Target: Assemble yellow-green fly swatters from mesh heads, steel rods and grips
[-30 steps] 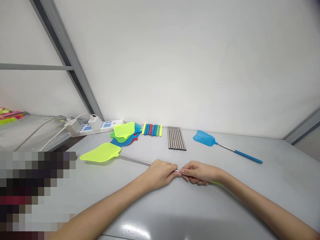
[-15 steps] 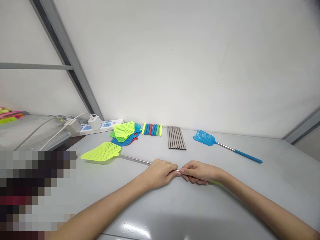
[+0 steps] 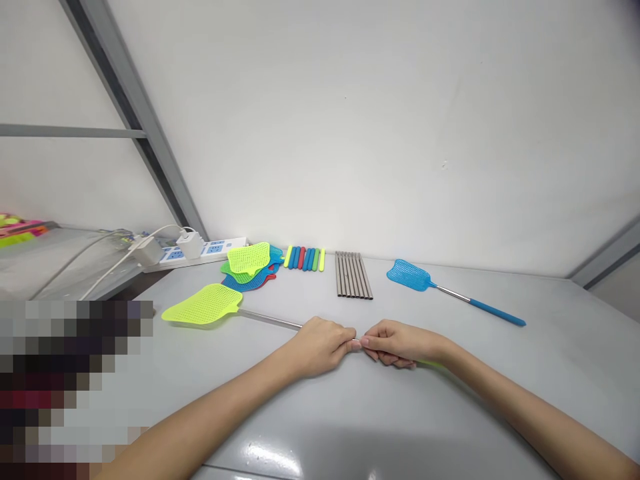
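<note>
My left hand (image 3: 326, 345) is closed round the metal rod (image 3: 270, 319) of a yellow-green fly swatter, whose perforated head (image 3: 203, 305) points left over the table. My right hand (image 3: 393, 343) is closed at the rod's right end, close beside the left fingertips. A yellow-green strip of handle (image 3: 436, 365) peeks out under my right wrist; the rest of it is hidden by the hand. To the right lies a blue fly swatter (image 3: 409, 275) with a metal rod and a blue handle (image 3: 497, 312).
Along the wall lie stacked swatter heads (image 3: 249, 259), a row of coloured handles (image 3: 302, 259) and a row of metal tubes (image 3: 353, 275). A power strip (image 3: 220, 248) with plugged-in chargers stands at the back left. A blurred patch (image 3: 60, 387) covers the lower left.
</note>
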### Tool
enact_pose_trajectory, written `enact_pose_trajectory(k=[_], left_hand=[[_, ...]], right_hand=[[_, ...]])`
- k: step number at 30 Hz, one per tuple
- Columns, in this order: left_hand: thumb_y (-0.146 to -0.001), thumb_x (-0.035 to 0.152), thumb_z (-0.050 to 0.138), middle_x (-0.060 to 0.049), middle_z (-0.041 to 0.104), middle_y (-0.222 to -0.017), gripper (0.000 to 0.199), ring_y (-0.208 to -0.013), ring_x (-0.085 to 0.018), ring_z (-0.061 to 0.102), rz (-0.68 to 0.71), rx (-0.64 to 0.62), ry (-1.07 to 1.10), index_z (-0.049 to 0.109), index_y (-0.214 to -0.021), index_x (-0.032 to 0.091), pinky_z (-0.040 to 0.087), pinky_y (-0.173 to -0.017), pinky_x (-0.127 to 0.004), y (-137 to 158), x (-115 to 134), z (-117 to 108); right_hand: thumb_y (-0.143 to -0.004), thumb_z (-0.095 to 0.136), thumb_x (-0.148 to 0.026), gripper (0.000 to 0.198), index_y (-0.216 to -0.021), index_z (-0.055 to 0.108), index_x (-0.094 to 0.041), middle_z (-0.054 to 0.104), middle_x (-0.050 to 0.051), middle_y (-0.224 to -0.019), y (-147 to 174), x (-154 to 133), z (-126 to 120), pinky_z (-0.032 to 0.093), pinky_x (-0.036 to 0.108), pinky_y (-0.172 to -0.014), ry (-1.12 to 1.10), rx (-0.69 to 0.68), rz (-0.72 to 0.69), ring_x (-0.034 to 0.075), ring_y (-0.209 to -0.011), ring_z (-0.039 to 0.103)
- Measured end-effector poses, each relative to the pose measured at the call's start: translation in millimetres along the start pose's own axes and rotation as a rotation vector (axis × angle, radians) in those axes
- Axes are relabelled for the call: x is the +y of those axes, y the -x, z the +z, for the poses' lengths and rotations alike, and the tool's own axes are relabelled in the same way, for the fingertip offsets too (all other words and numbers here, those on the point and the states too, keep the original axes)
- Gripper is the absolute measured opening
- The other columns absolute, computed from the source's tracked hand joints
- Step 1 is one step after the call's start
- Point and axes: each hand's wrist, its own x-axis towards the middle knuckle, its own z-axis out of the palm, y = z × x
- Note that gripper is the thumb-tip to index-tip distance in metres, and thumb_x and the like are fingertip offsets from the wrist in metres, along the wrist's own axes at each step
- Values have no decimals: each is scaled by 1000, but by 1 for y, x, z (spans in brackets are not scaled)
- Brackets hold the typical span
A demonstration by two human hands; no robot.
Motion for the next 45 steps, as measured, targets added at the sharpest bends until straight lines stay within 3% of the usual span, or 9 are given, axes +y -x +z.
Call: enact_pose_trajectory(k=[13,30,45], left_hand=[[-89,34,27,1,60,-64,33,-56,-13,55,22,28,-38,44,-66,18,26,-47,-24,1,-1,-2],[-88,37,29,0,57,-59,34,-53,-12,51,179,129,-227,46,-65,18,22,-47,-25,-13,-34,-6],[-87,39,31,0,54,-52,36,-49,-11,50,257,216,-283,45,-62,17,21,-45,-25,-15,-44,-9]], right_hand=[[-75,46,-54,40,-66,46,-15,34,-7,-47,2,-1,0,19,15,-28,-40,1,-26,2,-34,24],[-82,38,-50,36,-66,40,-17,29,-9,-46,-5,-4,8,15,14,-27,-100,146,-132,2,-32,19],[-82,39,-49,36,-65,37,-18,29,-8,-48,-5,-3,8,17,13,-28,-108,153,-166,2,-32,21]])
